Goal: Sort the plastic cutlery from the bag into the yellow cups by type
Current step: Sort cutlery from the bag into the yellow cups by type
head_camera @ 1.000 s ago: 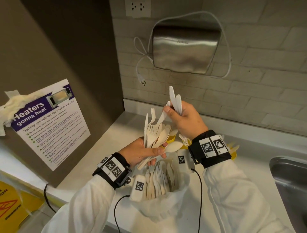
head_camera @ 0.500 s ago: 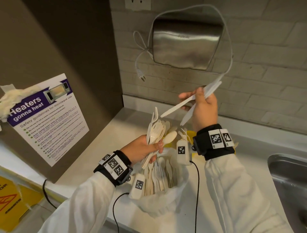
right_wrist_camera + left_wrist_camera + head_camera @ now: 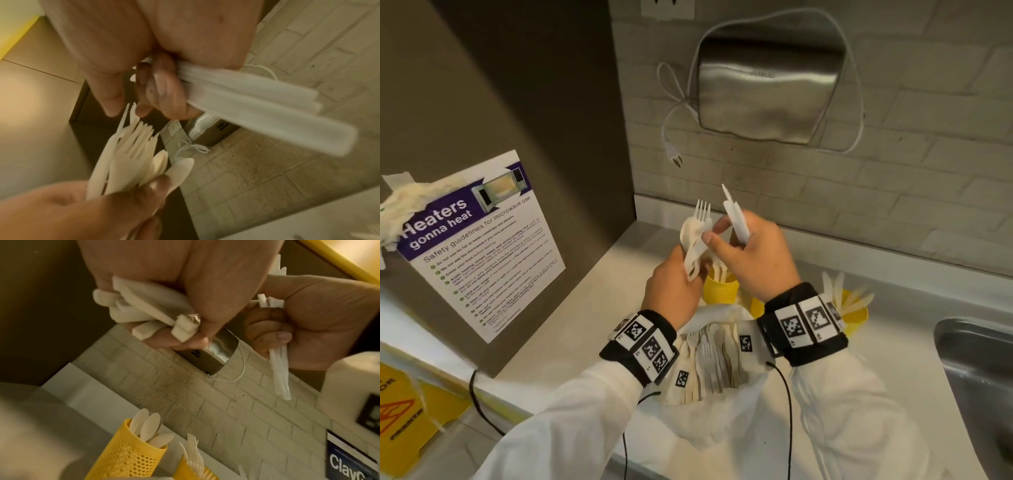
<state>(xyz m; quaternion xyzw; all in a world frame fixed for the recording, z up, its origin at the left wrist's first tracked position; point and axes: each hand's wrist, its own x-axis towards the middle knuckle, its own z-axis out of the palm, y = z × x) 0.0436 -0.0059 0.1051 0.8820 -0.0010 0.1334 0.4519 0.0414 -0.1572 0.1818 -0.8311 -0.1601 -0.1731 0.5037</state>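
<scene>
My left hand [image 3: 671, 287] grips a bunch of cream forks and spoons [image 3: 697, 236] upright above the yellow cups; their handle ends [image 3: 148, 311] stick out of the fist. My right hand [image 3: 753, 255] holds a few white knives [image 3: 736, 219] in its curled fingers, blades [image 3: 267, 107] fanned out, while its thumb and forefinger reach to the fork in the left hand's bunch. A yellow cup [image 3: 719, 291] with forks stands under the hands. Another yellow cup [image 3: 127, 456] holds spoons. A third cup [image 3: 854, 313] on the right holds knives. The white bag [image 3: 722, 428] of cutlery lies open below my wrists.
A steel sink [image 3: 983, 370] lies at the right of the counter [image 3: 571, 342]. A steel wall box [image 3: 763, 89] with a loose white cord hangs on the tiled wall. A brown cabinet side with a microwave poster [image 3: 479, 240] stands to the left.
My right hand came down and left from near the wall, turning the knives upright, and now meets the bunch in the left hand. The left hand rose slightly.
</scene>
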